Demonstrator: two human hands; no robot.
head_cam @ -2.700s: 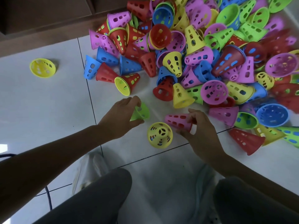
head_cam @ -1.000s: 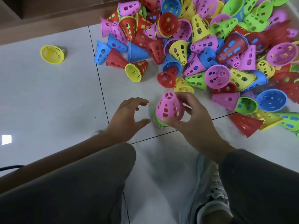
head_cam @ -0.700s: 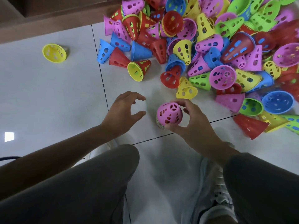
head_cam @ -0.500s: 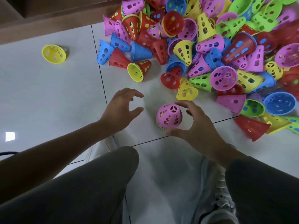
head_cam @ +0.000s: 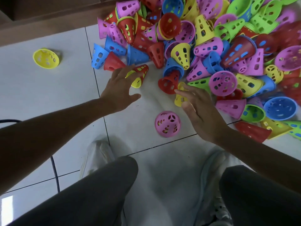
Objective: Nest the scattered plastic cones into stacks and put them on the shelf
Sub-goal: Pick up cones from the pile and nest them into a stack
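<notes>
Both hands have left the pink-topped stack (head_cam: 167, 123) and gone forward toward the heap since half a second ago; the stack now stands alone on the white tiled floor (head_cam: 48, 98), wide end down, just short of a grout line, with green and yellow showing through its holes. Left hand (head_cam: 121, 90) is stretched out with fingers spread and fairly straight, its fingertips over a red cone with a yellow one nested inside it (head_cam: 140, 75), which lies on its side at the near edge of the heap; whether it touches that cone I cannot tell, and the grip is not closed on anything. Right hand (head_cam: 197, 110) is also loose and spread, fingers reaching over a yellow cone (head_cam: 179, 99) lying by a red cone (head_cam: 168, 83), nothing held. Behind them the big heap of cones (head_cam: 219, 46) in pink, red, blue, green and yellow covers the floor. One yellow cone (head_cam: 46, 58) lies well apart at far left. Grey trouser knees and white shoes (head_cam: 97, 157) show below.
</notes>
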